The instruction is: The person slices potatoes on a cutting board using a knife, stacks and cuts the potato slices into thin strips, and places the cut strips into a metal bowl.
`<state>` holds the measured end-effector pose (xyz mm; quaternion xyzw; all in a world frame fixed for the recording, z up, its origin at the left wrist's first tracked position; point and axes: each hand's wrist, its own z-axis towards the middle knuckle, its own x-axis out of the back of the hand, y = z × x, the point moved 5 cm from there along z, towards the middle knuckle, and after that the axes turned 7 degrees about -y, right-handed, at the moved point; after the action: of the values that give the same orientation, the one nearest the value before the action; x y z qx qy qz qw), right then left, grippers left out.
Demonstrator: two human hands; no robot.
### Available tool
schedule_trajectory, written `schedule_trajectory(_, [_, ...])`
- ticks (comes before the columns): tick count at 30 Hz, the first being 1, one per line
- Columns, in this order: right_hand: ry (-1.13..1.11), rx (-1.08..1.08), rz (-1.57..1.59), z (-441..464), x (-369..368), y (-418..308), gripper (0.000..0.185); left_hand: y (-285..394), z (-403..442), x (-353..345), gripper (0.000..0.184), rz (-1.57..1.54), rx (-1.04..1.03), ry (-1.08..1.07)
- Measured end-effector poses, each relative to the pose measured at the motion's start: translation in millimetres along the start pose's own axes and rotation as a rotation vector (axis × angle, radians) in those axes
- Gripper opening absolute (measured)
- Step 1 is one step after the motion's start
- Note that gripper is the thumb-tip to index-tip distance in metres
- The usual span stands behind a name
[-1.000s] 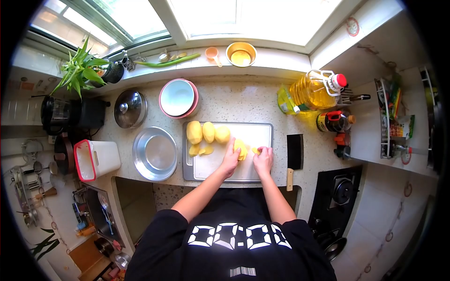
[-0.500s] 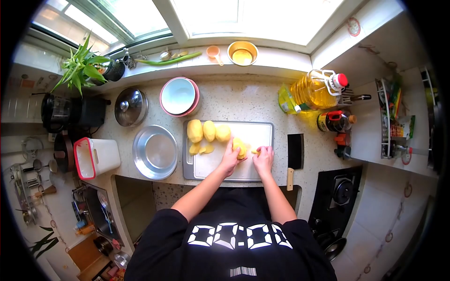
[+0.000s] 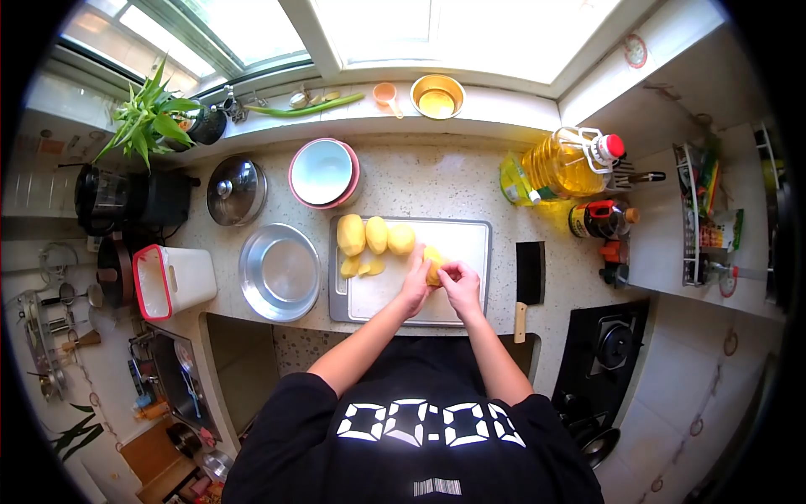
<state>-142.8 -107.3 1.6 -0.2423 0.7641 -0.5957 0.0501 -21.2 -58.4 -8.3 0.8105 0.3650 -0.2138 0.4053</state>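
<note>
Slices of peeled potato (image 3: 432,264) stand grouped on the white cutting board (image 3: 378,301) with a grey rim. My left hand (image 3: 416,284) holds the group from its left side. At its right edge is my right hand (image 3: 459,287), fingers pinched together; whether a slice is between them is hidden. Three peeled potatoes (image 3: 376,236) lie in a row at the board's back left, with several smaller potato pieces (image 3: 350,267) just in front of them. The cleaver (image 3: 530,273) rests on the counter right of the board, its wooden handle toward me.
A metal basin (image 3: 283,273) is left of the board, with a pot lid (image 3: 237,191) and stacked bowls (image 3: 322,172) behind. An oil jug (image 3: 566,163) and a dark sauce bottle (image 3: 598,218) stand at back right. The stove (image 3: 598,361) is at right.
My right hand has moved left from the right part of the board to the potato slices, with the small yellow piece it held now out of sight. My left hand has stayed at the slices.
</note>
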Motion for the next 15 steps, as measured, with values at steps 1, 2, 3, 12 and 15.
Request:
schedule_trajectory(1, [0.015,0.016,-0.064,1,-1,-2,0.012,0,0,-1,0.062,0.029,0.009,0.002])
schedule_trajectory(2, [0.009,0.024,-0.060,2,-2,-3,0.011,0,-1,-1,0.062,0.057,0.019,0.004])
schedule_trajectory(3, [0.004,0.030,-0.057,2,-3,-1,0.011,1,-3,-1,0.062,0.079,0.008,0.003])
schedule_trajectory(12, [-0.092,0.023,-0.586,-15,-28,-7,0.029,37,-33,23,0.062,0.203,-0.072,0.024])
schedule_trajectory(15, [-0.068,0.147,-0.762,-21,-41,-14,0.027,46,-47,37,0.062,0.178,-0.107,0.059])
